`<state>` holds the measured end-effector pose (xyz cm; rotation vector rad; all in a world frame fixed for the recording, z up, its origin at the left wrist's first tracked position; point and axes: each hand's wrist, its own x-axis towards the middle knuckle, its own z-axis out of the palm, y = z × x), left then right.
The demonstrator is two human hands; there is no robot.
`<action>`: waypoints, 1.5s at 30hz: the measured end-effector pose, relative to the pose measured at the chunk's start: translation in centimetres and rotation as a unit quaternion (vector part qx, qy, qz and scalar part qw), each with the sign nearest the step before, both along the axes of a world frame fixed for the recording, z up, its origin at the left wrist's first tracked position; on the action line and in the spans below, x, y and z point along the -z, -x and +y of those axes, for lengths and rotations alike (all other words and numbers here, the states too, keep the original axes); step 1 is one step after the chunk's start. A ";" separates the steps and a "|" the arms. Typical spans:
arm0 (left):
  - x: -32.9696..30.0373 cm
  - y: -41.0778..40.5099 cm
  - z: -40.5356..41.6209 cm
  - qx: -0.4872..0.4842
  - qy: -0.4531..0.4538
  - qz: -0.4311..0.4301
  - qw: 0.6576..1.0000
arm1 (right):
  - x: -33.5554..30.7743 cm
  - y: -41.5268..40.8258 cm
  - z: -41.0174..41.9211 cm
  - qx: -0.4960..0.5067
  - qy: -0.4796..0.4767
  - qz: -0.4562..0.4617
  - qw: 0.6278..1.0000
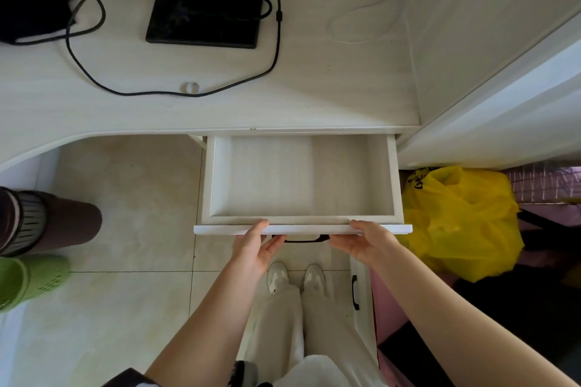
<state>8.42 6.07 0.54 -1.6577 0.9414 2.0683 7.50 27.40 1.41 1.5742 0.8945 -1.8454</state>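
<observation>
A white desk drawer stands pulled far out and I see nothing inside it. My left hand holds the drawer's front panel left of the black handle, thumb on the top edge and fingers beneath. My right hand holds the same panel to the right of the handle in the same way. The handle itself shows between the two hands, and neither hand holds it.
A black monitor base, black cables, a white cable and a small clear ring lie on the desk top. A yellow plastic bag sits right of the drawer. Green basket and a dark bin stand at left.
</observation>
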 end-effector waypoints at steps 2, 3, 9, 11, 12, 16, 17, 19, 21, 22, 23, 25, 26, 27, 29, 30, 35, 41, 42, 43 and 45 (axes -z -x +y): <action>0.1 -1.1 -0.1 0.004 0.000 -0.006 1.000 | -0.2 -1.1 0.0 -0.011 0.001 -0.005 1.000; 0.2 -1.6 -0.2 0.006 0.002 -0.009 1.000 | -0.3 -1.6 0.0 -0.015 0.003 -0.007 1.000; 0.3 -4.0 -0.5 0.021 0.027 -0.020 0.999 | -0.6 -3.9 -0.2 -0.003 0.009 -0.016 1.000; 0.2 -4.5 -0.5 0.023 0.027 -0.020 0.999 | -0.8 -4.4 -0.2 0.001 0.005 -0.017 1.000; 0.1 -4.7 -0.5 0.022 0.025 -0.022 0.999 | -1.0 -4.7 -0.3 0.000 0.004 -0.018 1.000; -0.1 -5.5 -0.4 0.032 0.016 -0.036 0.999 | -1.1 -5.5 -0.1 0.003 0.001 -0.026 1.000; -0.2 -5.7 -0.4 0.033 0.016 -0.040 0.999 | -1.2 -5.6 -0.1 0.004 0.000 -0.027 1.000; -0.2 -6.0 -0.2 0.034 0.018 -0.042 0.998 | -1.3 -5.9 0.1 0.003 -0.001 -0.028 1.000; -0.3 -6.1 0.0 0.033 0.021 -0.040 0.998 | -1.5 -6.1 0.1 0.000 -0.002 -0.034 0.999; -0.4 -6.1 0.0 0.033 0.023 -0.040 0.998 | -1.6 -6.1 0.1 -0.001 -0.002 -0.036 0.999; -0.3 -6.1 0.0 0.036 0.025 -0.039 0.998 | -1.6 -6.1 0.1 -0.003 -0.008 -0.037 0.999; -0.3 -6.2 0.0 0.044 0.025 -0.040 0.998 | -1.7 -6.1 0.2 -0.011 -0.015 -0.033 0.999; -0.4 -6.3 -0.1 0.045 0.025 -0.041 0.998 | -1.7 -6.1 0.2 -0.019 -0.016 -0.032 0.999; -0.5 -6.3 -0.2 0.045 0.025 -0.040 0.998 | -1.9 -6.1 0.1 -0.035 -0.018 -0.032 0.999; -1.0 -6.5 -0.5 0.051 0.032 -0.036 0.998 | -2.4 -6.1 -0.2 -0.087 -0.025 -0.034 0.995; -1.3 -6.7 -0.6 0.059 0.034 -0.034 0.997 | -2.7 -6.1 -0.5 -0.115 -0.032 -0.033 0.992; -3.4 -7.9 -2.5 0.069 0.087 -0.045 0.993 | -4.5 -5.1 -3.8 -0.236 -0.102 -0.003 0.966; -4.9 -8.7 -7.0 0.060 0.205 -0.006 0.977 | -5.9 -1.6 -10.4 -0.451 -0.218 0.132 0.855; -5.2 -8.7 -7.9 0.063 0.226 0.002 0.972 | -6.2 -1.2 -11.5 -0.487 -0.233 0.152 0.828; -5.4 -8.8 -8.8 0.069 0.247 0.010 0.967 | -6.7 -0.9 -12.7 -0.519 -0.245 0.179 0.799; -5.7 -8.9 -10.9 0.091 0.289 0.016 0.953 | -7.2 -0.5 -15.2 -0.573 -0.265 0.236 0.738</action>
